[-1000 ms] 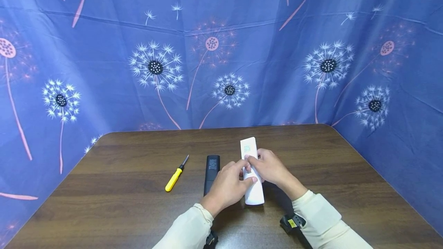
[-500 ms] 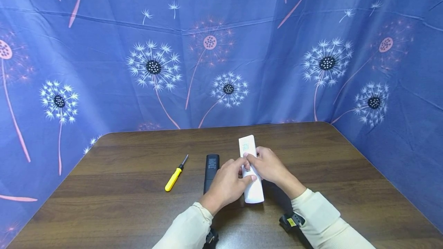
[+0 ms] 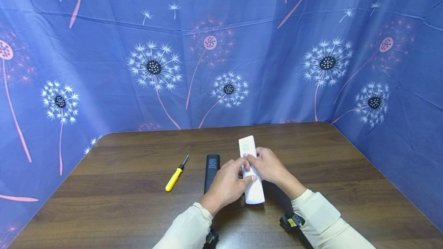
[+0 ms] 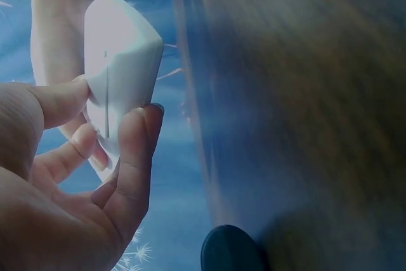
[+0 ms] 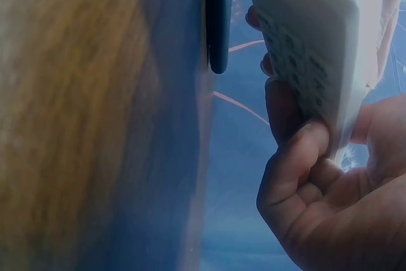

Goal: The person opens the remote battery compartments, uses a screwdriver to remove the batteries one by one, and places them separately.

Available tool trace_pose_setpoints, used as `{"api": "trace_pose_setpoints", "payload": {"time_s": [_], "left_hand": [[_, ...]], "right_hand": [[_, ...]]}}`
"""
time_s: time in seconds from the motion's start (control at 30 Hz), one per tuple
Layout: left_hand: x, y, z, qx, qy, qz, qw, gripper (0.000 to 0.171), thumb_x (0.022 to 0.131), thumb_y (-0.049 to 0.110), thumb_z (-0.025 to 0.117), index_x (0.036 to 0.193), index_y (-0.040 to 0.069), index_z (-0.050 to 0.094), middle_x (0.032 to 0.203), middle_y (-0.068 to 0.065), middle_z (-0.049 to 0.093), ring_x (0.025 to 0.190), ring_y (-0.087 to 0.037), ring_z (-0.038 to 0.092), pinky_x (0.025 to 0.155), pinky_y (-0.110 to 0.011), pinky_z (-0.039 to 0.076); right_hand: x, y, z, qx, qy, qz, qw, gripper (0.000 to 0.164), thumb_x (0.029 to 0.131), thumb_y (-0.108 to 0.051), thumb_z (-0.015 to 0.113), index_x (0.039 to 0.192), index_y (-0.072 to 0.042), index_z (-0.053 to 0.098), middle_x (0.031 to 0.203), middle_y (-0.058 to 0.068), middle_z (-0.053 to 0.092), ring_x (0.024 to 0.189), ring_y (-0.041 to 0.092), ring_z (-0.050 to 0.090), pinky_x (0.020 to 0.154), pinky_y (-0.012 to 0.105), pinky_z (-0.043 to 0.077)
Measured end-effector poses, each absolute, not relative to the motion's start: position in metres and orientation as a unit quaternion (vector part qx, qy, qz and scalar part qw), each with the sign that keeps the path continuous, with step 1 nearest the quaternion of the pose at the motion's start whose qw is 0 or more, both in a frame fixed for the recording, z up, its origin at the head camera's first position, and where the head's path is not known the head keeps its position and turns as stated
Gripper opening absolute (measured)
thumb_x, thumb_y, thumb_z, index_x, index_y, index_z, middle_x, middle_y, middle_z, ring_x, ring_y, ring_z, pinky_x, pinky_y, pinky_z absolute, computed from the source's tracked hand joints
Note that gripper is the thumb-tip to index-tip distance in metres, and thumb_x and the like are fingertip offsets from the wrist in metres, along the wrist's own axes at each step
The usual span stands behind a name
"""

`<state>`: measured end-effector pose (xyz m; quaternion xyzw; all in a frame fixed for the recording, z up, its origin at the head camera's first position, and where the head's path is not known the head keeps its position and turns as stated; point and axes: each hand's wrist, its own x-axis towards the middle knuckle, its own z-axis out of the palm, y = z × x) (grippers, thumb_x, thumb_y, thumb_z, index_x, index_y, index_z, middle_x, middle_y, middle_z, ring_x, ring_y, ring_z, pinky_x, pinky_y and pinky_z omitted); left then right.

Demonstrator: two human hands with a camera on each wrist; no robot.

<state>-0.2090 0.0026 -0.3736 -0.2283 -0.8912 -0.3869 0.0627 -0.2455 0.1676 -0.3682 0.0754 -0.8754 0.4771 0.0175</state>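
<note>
A white remote control [image 3: 254, 194] is held above the table with its back turned up. My left hand [image 3: 225, 185] grips it from the left, thumb on the back and index finger bent near a small dark notch. From the right my right hand [image 3: 272, 167] holds it, thumb lying on the back below a printed label. In the right wrist view, buttons show on the underside of the remote control [image 5: 317, 36], with curled fingers against them. A thin seam runs along its side in the left wrist view. The left fingers partly hide the notch.
A black remote control [image 3: 212, 170] lies face down beside my left hand, partly covered by it. Further left is a screwdriver [image 3: 174, 178] with a yellow handle. The wooden table [image 3: 121, 187] ends at a blue patterned curtain [image 3: 273, 68].
The head view has shifted slightly. Both hands keep their grip on the white remote control, with hardly any visible movement.
</note>
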Motion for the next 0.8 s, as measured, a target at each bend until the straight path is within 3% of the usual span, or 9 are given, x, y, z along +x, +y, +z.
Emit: {"api": "trace_pose_setpoints", "payload": {"time_s": [0.8], "left_hand": [[-0.2081, 0.0025, -0.3755, -0.212, -0.881, -0.42, 0.055, 0.022, 0.086, 0.024, 0.078, 0.096, 0.02, 0.059, 0.087, 0.002, 0.059, 0.085, -0.019, 0.059, 0.065, -0.028, 0.044]], "right_hand": [[-0.245, 0.1663, -0.368, 0.073, -0.88, 0.47, 0.02, 0.03, 0.1, -0.023, 0.06, 0.099, 0.007, 0.06, 0.079, 0.011, 0.064, 0.065, 0.019, 0.063, 0.055, 0.034, 0.052]]}}
